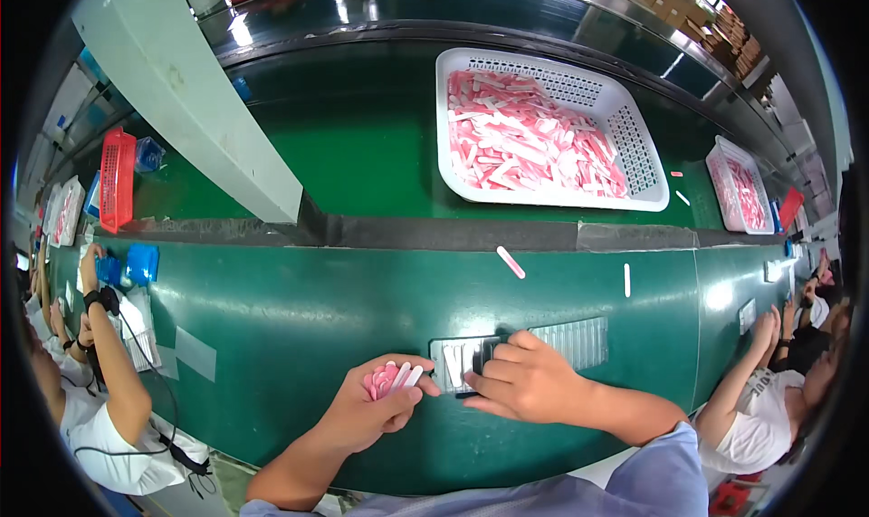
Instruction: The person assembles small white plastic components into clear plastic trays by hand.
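Broad green surface [299, 327] open ahead; beyond its dark seam a white basket [647, 146] of pink sticks, two loose sticks [510, 263] between. Close in, right hand [529, 381] with grip pressed on a clear slotted tray [579, 340], perhaps seating a stick. Left hand [371, 408], grip pinching a bundle of pink and white sticks [391, 378], just beside the tray's left end.
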Motion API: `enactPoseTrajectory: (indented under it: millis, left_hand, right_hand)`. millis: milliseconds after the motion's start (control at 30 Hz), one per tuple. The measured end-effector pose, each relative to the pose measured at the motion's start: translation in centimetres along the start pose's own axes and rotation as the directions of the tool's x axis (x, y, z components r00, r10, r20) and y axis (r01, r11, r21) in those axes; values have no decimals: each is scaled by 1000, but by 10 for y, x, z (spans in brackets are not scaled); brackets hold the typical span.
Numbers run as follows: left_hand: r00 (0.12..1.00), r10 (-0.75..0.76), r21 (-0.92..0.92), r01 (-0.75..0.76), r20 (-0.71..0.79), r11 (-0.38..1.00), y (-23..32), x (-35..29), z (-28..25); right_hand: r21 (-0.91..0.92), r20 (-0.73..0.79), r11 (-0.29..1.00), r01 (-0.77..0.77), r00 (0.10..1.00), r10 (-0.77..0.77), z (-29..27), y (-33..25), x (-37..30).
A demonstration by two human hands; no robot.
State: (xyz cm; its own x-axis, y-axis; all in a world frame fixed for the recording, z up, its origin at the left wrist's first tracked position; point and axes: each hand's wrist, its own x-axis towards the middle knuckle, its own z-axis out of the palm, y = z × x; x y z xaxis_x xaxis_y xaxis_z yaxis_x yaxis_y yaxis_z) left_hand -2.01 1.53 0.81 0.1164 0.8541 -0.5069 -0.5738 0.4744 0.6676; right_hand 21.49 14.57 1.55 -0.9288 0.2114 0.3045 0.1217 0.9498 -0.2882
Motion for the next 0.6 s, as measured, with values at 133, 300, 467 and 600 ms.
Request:
enactPoseTrajectory:
  millis: [133, 300, 467, 600]
  left_hand:
    - [1000, -6, -86, 8, 30, 996, -1, 1, -4]
    - [993, -50, 154, 34, 105, 988, -5, 0, 4]
    - [987, -50, 187, 20, 154, 982, -7, -1, 13]
    - [997, -17, 198, 1, 75, 980, -11, -1, 4]
  right_hand:
    - [276, -34, 951, -135, 988, 151, -4, 8, 5]
    - [470, -78, 846, -253, 943, 325, -8, -3, 24]
    - [667, -88, 723, -180, 944, 317, 4, -3, 22]
    - [601, -288, 798, -49, 918, 274, -16, 18, 11]
